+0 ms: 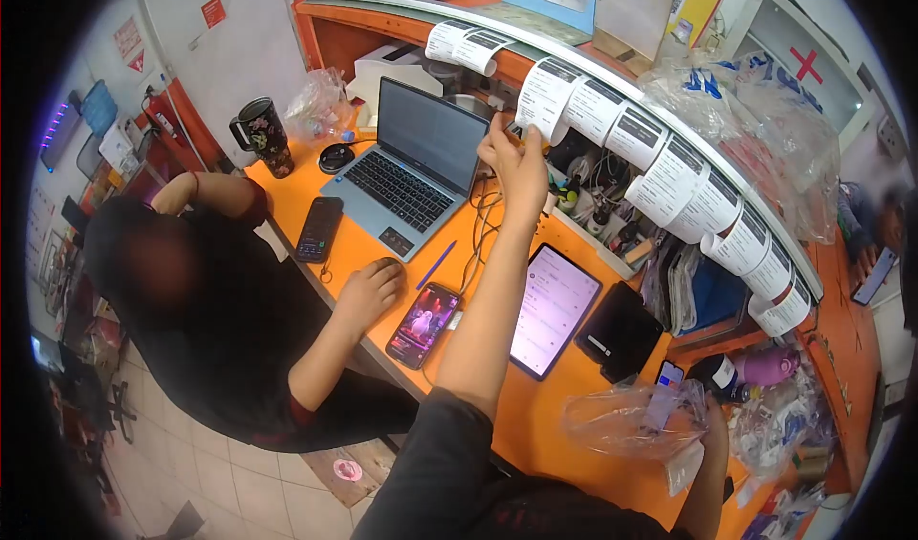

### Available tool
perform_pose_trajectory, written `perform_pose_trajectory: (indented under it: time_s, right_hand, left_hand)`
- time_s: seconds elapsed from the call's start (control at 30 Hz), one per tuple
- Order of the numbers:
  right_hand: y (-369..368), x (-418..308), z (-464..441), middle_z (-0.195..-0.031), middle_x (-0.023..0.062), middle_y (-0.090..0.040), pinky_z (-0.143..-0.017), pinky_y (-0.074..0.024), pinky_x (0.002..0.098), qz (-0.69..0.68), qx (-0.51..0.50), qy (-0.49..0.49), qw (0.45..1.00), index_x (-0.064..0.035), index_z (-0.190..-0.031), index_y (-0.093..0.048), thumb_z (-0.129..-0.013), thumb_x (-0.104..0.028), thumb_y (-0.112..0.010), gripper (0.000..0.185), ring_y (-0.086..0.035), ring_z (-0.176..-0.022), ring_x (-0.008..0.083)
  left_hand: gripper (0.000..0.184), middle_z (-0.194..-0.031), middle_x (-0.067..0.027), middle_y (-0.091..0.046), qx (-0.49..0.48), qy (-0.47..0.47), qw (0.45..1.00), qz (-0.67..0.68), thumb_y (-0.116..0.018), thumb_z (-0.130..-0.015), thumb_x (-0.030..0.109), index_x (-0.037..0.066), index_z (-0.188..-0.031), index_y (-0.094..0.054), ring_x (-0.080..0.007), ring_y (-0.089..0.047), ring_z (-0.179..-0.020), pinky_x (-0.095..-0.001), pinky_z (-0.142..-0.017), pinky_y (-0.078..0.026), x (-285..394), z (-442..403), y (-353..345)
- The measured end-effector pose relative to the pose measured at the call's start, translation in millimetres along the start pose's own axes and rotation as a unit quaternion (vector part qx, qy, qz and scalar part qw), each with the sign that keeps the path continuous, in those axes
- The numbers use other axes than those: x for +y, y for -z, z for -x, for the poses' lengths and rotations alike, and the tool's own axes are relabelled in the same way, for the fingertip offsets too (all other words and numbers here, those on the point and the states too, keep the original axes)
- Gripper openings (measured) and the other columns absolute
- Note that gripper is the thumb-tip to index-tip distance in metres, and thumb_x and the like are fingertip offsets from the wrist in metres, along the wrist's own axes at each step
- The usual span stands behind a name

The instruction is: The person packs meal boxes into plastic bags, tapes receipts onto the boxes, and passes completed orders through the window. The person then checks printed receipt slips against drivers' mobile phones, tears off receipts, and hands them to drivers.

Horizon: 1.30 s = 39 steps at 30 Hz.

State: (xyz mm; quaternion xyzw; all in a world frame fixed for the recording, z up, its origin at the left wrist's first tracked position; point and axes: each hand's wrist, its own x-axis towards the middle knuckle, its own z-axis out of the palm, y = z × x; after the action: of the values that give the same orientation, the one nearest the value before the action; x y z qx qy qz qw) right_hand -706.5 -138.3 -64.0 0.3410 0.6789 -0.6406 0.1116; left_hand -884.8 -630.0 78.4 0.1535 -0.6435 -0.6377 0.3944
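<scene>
My left hand (517, 162) is raised at the end of an outstretched arm, against a printed receipt (547, 91) hanging from the counter shelf's edge. Its thumb touches the receipt's lower end, while another fingertip stands apart to the left. Whether the paper is pinched I cannot see. Low on the right, my right hand (715, 430) is closed on the side of a clear plastic bag (612, 423); its fingers are partly hidden. Behind the bag lies a small phone (668, 378). Under my left forearm are a lit tablet (555, 311) and a phone with a pink picture (423, 325).
A co-worker in black sits at left, one hand (371, 296) on the orange table. Around are a laptop (411, 172), a dark phone (319, 229), a blue pen (436, 265), a floral tumbler (263, 137), a black case (620, 330) and more receipts (669, 182) along the shelf.
</scene>
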Motion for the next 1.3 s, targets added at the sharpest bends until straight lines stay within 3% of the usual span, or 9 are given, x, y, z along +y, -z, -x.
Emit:
perform_pose_trajectory:
  time_s: [0.17, 0.23, 0.33, 0.47, 0.8, 0.87, 1.13, 1.23, 1.3]
  right_hand:
    - [8, -2, -3, -0.069, 0.0038, -0.059, -0.041, -0.0404, 0.0253, 0.013, -0.044, -0.003, 0.999, -0.0094, -0.089, -0.058, -0.087, -0.041, -0.043, 0.035, -0.053, -0.051, 0.0141]
    - [5, -3, -4, -0.071, 0.0033, -0.059, -0.043, -0.0393, 0.0246, 0.019, -0.076, -0.017, 0.997, -0.0089, -0.090, -0.058, -0.087, -0.039, -0.045, 0.033, -0.053, -0.053, 0.0136]
    - [-8, -6, 1, -0.072, 0.0031, -0.059, -0.043, -0.0392, 0.0244, 0.013, -0.018, -0.001, 1.000, -0.0085, -0.091, -0.058, -0.087, -0.040, -0.045, 0.034, -0.052, -0.052, 0.0134]
    - [-5, -7, 4, -0.073, 0.0032, -0.060, -0.046, -0.0427, 0.0246, 0.004, -0.064, 0.005, 0.998, -0.0077, -0.094, -0.058, -0.087, -0.037, -0.044, 0.033, -0.054, -0.056, 0.0135]
    - [-14, -10, 3, -0.068, 0.0039, -0.059, -0.041, -0.0404, 0.0236, -0.029, -0.065, 0.022, 0.997, -0.0083, -0.092, -0.057, -0.087, -0.038, -0.044, 0.032, -0.053, -0.049, 0.0139]
    - [-21, -13, 4, -0.061, 0.0045, -0.058, -0.034, -0.0370, 0.0224, -0.045, -0.032, 0.039, 0.998, -0.0105, -0.084, -0.057, -0.087, -0.040, -0.044, 0.033, -0.052, -0.043, 0.0139]
    - [-10, -9, -11, -0.067, 0.0062, -0.060, -0.040, -0.0435, 0.0266, -0.047, -0.048, 0.026, 0.997, -0.0087, -0.094, -0.055, -0.085, -0.036, -0.050, 0.030, -0.055, -0.048, 0.0175]
    - [-19, -19, -12, -0.067, 0.0051, -0.056, -0.042, -0.0423, 0.0277, -0.024, -0.054, 0.044, 0.997, -0.0079, -0.089, -0.054, -0.083, -0.039, -0.051, 0.032, -0.053, -0.050, 0.0166]
    - [-14, -17, -7, -0.063, 0.0037, -0.053, -0.043, -0.0400, 0.0284, 0.028, -0.047, 0.060, 0.997, -0.0074, -0.083, -0.053, -0.081, -0.043, -0.051, 0.036, -0.049, -0.049, 0.0154]
  left_hand:
    - [0.049, -0.115, -0.0181, -0.026, 0.024, -0.065, 0.997, 0.037, -0.048, -0.082, 0.014, 0.001, -0.126, -0.031, -0.0209, -0.041, -0.086, -0.0312, -0.083, -0.035, 13, 1, 4]
    - [0.046, -0.118, -0.0179, -0.022, -0.016, -0.179, 0.973, -0.147, -0.046, -0.084, 0.013, 0.002, -0.126, -0.031, -0.0222, -0.039, -0.100, -0.0347, -0.088, -0.034, 15, 2, 6]
    - [0.046, -0.119, -0.0181, -0.021, 0.064, -0.205, 0.969, -0.124, -0.044, -0.083, 0.011, 0.003, -0.127, -0.031, -0.0225, -0.041, -0.097, -0.0350, -0.086, -0.035, 13, -13, 4]
    - [0.051, -0.120, -0.0198, -0.023, 0.101, -0.053, 0.993, -0.007, -0.045, -0.084, 0.012, 0.000, -0.129, -0.025, -0.0290, -0.038, -0.103, -0.0351, -0.092, -0.031, 13, -54, 11]
    - [0.049, -0.122, -0.0231, -0.019, 0.102, -0.084, 0.991, -0.009, -0.044, -0.083, 0.011, 0.001, -0.128, -0.027, -0.0368, -0.029, -0.111, -0.0410, -0.097, -0.024, 15, -71, 11]
    - [0.049, -0.123, -0.0234, -0.018, 0.050, -0.066, 0.996, -0.023, -0.044, -0.083, 0.011, 0.002, -0.128, -0.027, -0.0375, -0.028, -0.113, -0.0404, -0.097, -0.024, 14, -72, 12]
    - [0.046, -0.131, -0.0247, -0.011, 0.063, 0.036, 0.994, 0.080, -0.038, -0.087, 0.019, 0.005, -0.130, -0.031, -0.0389, -0.027, -0.116, -0.0414, -0.099, -0.023, 10, -110, 21]
    - [0.046, -0.130, -0.0276, -0.015, 0.063, 0.019, 0.996, -0.061, -0.038, -0.086, 0.019, 0.006, -0.130, -0.032, -0.0398, -0.027, -0.115, -0.0420, -0.099, -0.022, 10, -118, 25]
    - [0.039, -0.121, -0.0280, -0.031, 0.114, -0.090, 0.986, -0.077, -0.042, -0.084, 0.016, -0.006, -0.116, -0.042, -0.0368, -0.034, -0.110, -0.0410, -0.093, -0.029, -5, -111, 40]
